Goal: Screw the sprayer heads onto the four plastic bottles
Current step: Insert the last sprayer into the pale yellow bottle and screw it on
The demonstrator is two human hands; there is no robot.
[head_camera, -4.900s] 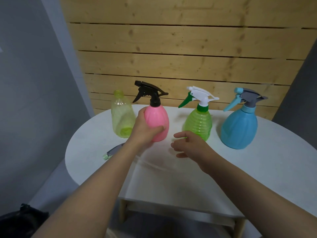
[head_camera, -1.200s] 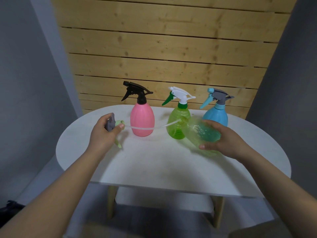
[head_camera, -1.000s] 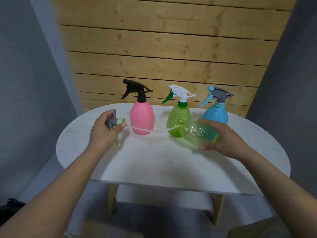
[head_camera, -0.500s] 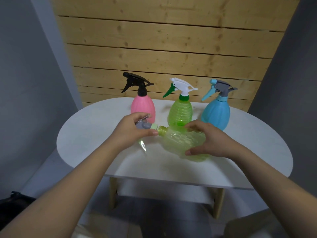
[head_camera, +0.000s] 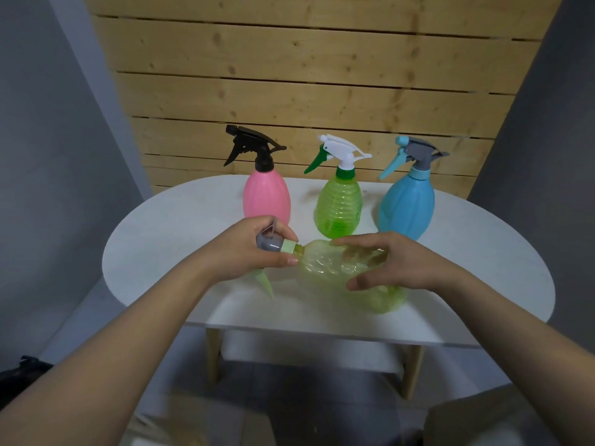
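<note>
The pale bottle [head_camera: 351,275] is held on its side above the table [head_camera: 483,252] by the right hand [head_camera: 402,265]; the sprayer head [head_camera: 273,247] is gripped at its neck by the left hand [head_camera: 248,252]. The collar should be squared before twisting (cross-threading is likely otherwise). No writing is readable.

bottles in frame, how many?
4. Pink bottle, green bottle and blue bottle stand along the back; pale green bottle lies tilted in the right hand.
</note>
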